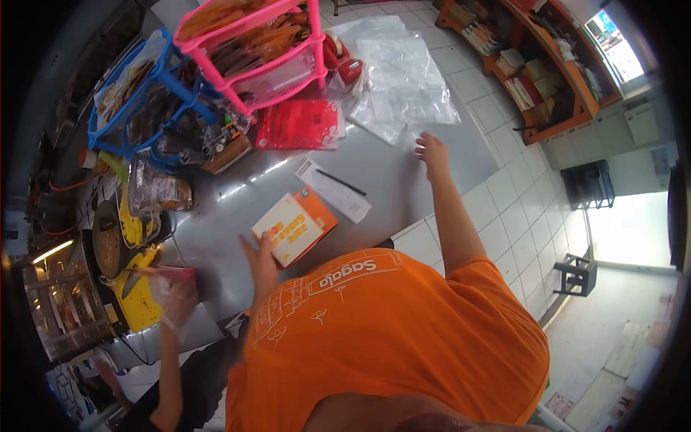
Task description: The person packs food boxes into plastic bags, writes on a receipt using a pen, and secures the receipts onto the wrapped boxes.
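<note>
My left hand point(263, 261) is at the left edge of a white and orange box point(291, 228), its fingers spread, one against the box. The box rests on the metal table point(237, 194) close to my orange shirt. My right hand point(432, 155) reaches out at the right with its fingers apart and nothing in them. Just beyond it lie clear plastic bags point(399, 79). A printed paper slip point(324, 186) lies beyond the box, with a black pen point(341, 182) across it.
Pink rack point(252, 61) and blue rack point(147, 93) hold packets at the back left. A red packet point(299, 124) lies by the pink rack. At left, a co-worker's plastic-gloved hand point(178, 299) is beside a yellow board point(140, 299). An orange shelf point(536, 72) stands back right.
</note>
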